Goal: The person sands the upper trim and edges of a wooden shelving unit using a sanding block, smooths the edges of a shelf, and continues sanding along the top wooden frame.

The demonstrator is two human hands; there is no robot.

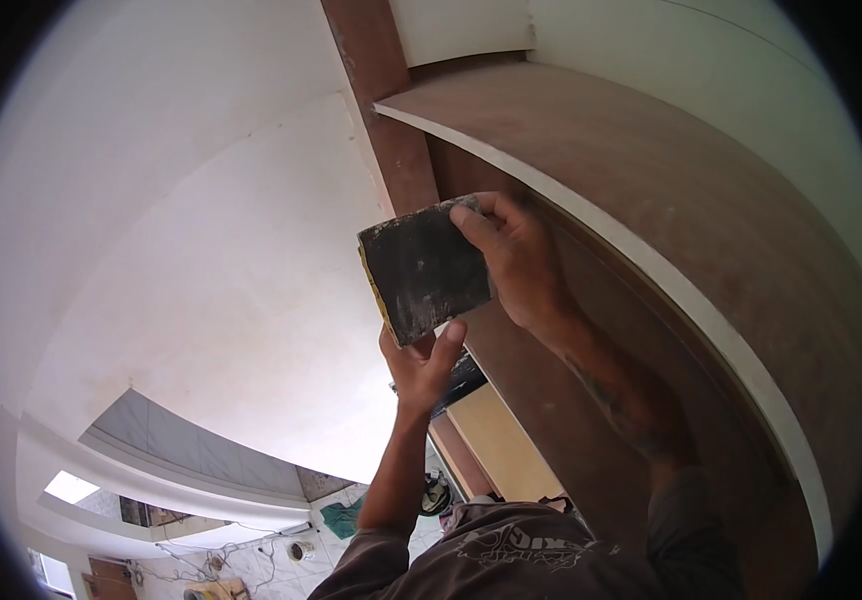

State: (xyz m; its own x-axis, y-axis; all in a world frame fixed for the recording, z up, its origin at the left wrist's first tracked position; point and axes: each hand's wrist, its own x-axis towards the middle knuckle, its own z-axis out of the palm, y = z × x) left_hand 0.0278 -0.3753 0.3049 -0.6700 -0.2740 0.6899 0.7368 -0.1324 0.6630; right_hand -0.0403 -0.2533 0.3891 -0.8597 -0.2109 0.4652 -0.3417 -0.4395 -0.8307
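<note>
A square black block (426, 270) with pale scuffs and a yellowish left edge is held up in front of me, tilted slightly. My right hand (523, 258) grips its upper right corner, thumb across the black face and fingers curled over the edge. From below, my left hand (426, 368) supports the lower edge; its thumb is near the bottom right and its other fingers are partly hidden behind the block. Just behind both hands runs a reddish-brown post (391, 130) beside a white wall (211, 250).
To the right, a brown curved-looking shelf (641, 190) has a white front edge (651, 255). Far below, the tiled floor (326, 555) carries cables, a green cloth (343, 517) and a small can (300, 551). A pale yellow panel (501, 440) stands under my forearms.
</note>
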